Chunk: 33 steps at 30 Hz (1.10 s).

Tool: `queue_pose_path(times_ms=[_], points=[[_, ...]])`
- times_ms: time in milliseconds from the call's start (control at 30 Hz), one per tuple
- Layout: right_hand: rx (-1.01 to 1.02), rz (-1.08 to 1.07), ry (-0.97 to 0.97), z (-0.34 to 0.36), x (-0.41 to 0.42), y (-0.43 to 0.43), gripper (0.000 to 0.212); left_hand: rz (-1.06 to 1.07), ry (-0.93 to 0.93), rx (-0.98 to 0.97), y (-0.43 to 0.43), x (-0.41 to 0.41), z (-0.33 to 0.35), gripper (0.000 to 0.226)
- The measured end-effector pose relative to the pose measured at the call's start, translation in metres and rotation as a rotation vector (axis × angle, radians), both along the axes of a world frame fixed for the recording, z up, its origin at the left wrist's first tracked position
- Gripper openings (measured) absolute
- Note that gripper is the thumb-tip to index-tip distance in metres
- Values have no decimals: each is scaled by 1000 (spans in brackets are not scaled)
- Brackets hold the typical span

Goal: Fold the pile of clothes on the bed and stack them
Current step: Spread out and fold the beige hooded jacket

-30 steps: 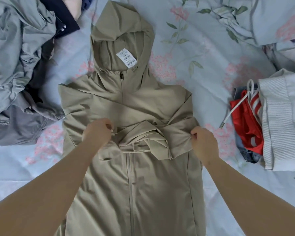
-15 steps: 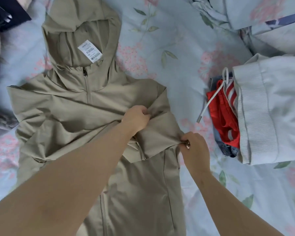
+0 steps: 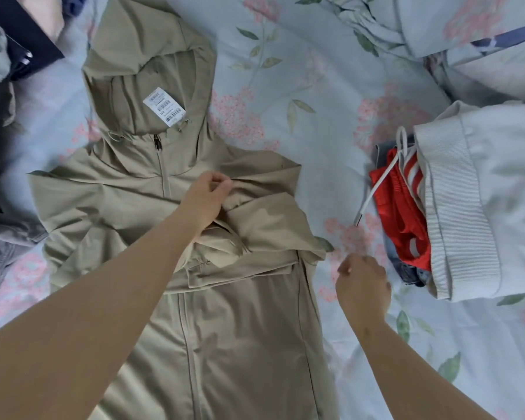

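A khaki hooded zip jacket (image 3: pixel 243 344) lies front up on the floral bed sheet (image 3: pixel 315 110), hood towards the far side with a white label (image 3: pixel 163 108) inside it. Both sleeves are folded across the chest. My left hand (image 3: pixel 208 197) reaches over the chest and pinches a fold of the right sleeve between thumb and fingers. My right hand (image 3: pixel 362 283) hovers over the sheet just right of the jacket's edge, fingers loosely curled, holding nothing.
To the right sits a stack of folded clothes: a white ribbed garment (image 3: pixel 473 201) over red striped shorts (image 3: pixel 397 213) with a white drawstring and some denim. Unfolded grey clothes (image 3: pixel 0 256) and a dark item (image 3: pixel 22 34) lie at the left. Bedding (image 3: pixel 482 40) bunches at the far right.
My left hand crossed from the jacket's left side to the folded right sleeve and lifted a pinch of it. My right hand let go of the sleeve's edge and drew back to the right.
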State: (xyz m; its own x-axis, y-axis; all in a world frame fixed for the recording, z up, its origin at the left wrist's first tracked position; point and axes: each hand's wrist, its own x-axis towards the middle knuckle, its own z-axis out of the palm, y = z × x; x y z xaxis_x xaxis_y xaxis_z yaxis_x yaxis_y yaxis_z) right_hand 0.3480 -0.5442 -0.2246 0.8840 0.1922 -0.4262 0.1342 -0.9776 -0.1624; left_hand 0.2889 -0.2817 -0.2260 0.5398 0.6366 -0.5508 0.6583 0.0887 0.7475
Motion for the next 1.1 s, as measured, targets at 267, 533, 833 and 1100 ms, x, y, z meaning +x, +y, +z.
queue_pose_path(times_ms=[267, 533, 833, 1100], points=[[347, 607, -118, 20, -32, 90, 61, -493, 154, 257, 6, -50, 5, 42], [219, 516, 41, -5, -18, 91, 30, -592, 218, 619, 27, -115, 20, 16], [182, 412, -39, 23, -31, 106, 18, -724, 137, 729, 26, -159, 26, 21], [-93, 613, -35, 8, -24, 131, 45, -576, 401, 475, 31, -105, -9, 66]])
